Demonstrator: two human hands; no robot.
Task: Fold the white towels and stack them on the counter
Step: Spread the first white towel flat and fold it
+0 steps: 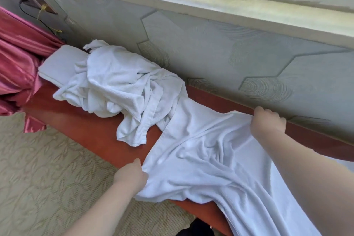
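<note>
Your left hand (pixel 132 175) and right hand (pixel 267 121) each pinch the spread towel (pixel 206 159); its trailing end at 5 o'clock could slide off the desk (pixel 92 128).

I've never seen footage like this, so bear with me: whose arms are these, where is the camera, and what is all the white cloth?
There is no machine here. A person wears a camera on the head, so you look down along their bare arms. The left hand and right hand each grip an edge of a white towel, spreading it on a reddish counter. Behind it lies a crumpled pile of towels, partly covering a folded one. A pink curtain hangs at the left.
</note>
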